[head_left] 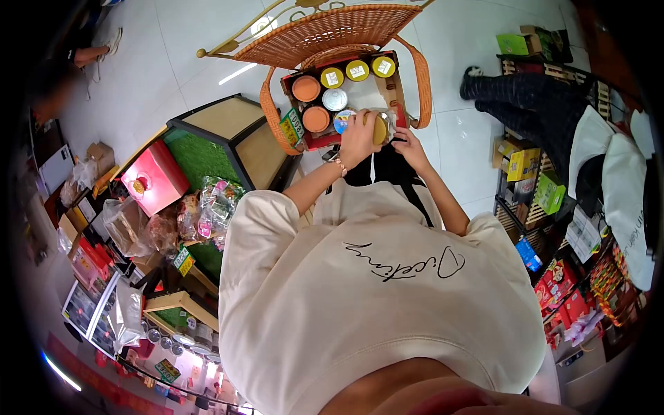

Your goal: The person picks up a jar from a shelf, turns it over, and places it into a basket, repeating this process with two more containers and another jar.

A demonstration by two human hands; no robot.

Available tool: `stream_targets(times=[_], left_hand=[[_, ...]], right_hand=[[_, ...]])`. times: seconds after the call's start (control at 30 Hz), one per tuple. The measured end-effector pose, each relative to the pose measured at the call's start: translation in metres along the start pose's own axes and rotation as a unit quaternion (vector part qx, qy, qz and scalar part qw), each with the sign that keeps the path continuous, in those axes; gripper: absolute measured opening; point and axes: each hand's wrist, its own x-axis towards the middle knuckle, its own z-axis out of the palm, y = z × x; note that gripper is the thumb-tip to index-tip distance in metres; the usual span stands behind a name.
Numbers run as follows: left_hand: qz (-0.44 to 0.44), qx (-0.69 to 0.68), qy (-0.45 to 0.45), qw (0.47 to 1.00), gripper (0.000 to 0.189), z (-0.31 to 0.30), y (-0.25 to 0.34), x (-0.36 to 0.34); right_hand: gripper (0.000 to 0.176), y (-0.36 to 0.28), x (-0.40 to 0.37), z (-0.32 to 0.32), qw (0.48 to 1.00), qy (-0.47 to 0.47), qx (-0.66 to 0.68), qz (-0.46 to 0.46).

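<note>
Yellow-lidded jar is held on its side in the person's left hand, whose fingers are closed around it, just above the near edge of an open box that rests on the seat of a wicker chair. Far to the left of that hand, a red gift box lies on a green-topped display stand, with clear packets of snacks piled just beside it. Ahead of the left hand, the box holds more jars standing upright: two with orange lids, one with a white lid and three with yellow lids along the far row. A beaded bracelet circles the left wrist. The right hand sits just right of the jar, fingers curled toward its clear wrapping; whether it grips anything cannot be told. Well to the right of that hand, another person's dark-trousered legs stretch across the white floor, beside a shelf stacked with coloured cartons.
</note>
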Motion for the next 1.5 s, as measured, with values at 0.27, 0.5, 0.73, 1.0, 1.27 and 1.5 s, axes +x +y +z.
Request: stream_targets(times=[0.27,0.5,0.73,1.0,1.27,1.5], left_hand=[[-0.107,0.039,0.093,0.989,0.081,0.068,-0.061,0.065],[-0.158,0.088,0.064,0.982,0.08,0.104,-0.079,0.085],[-0.169,0.111,0.133,0.97,0.078,0.142,-0.089,0.09],[-0.192,0.086,0.179,0.961,0.072,0.148,-0.091,0.089],[-0.206,0.158,0.22,0.94,0.069,0.153,-0.094,0.094],[-0.353,0.0,0.224,0.908,0.062,0.153,-0.039,0.024]], right_hand=[[0.052,-0.016,0.103,-0.005,0.959,-0.045,0.238,0.146],[0.054,0.006,0.169,-0.006,0.919,-0.052,0.301,0.249],[0.051,0.026,0.21,-0.015,0.908,-0.064,0.291,0.294],[0.046,0.017,0.212,-0.014,0.906,-0.06,0.288,0.305],[0.048,0.026,0.228,-0.011,0.905,-0.064,0.299,0.296],[0.05,-0.003,0.213,-0.016,0.958,-0.11,0.15,0.219]])
